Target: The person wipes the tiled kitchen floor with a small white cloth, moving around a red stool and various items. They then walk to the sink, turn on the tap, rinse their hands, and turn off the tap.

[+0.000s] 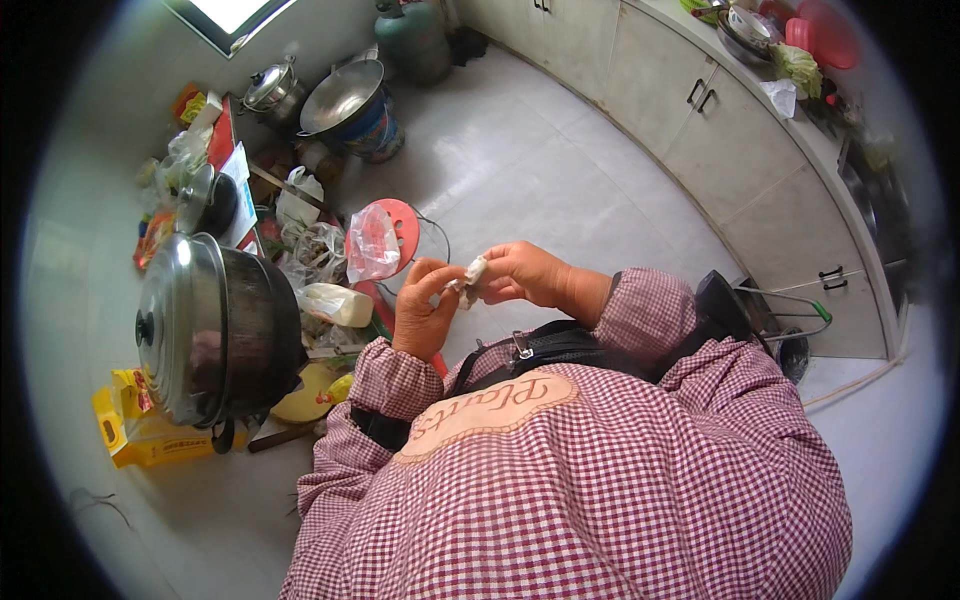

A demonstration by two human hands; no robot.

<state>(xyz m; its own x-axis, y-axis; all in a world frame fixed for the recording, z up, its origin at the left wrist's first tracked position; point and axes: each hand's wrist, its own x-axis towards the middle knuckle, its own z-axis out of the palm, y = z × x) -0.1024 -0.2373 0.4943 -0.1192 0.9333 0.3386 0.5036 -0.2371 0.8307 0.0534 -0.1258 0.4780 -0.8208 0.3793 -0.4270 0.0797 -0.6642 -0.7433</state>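
Observation:
Both my hands meet in front of my checked smock [615, 450], at the middle of the view. My left hand [427, 304] pinches one side of a small crumpled white piece [474, 274], perhaps tissue or thin plastic; which it is I cannot tell. The fingers of my right hand [529, 276] hold its other side. Just beyond my left hand stands a red round stool [405, 225] with a clear plastic bag [373, 244] on its seat. A black waist bag [562, 346] with a zip lies across my front, below my right hand.
At left are a large lidded steel pot [232, 330], a yellow bag [165, 442], a white plastic container [341, 304] and loose plastic bags. A wide metal pan [345, 94] rests on a bucket [375, 139] near a gas cylinder [412, 41]. Kitchen cabinets [645, 82] curve along the right.

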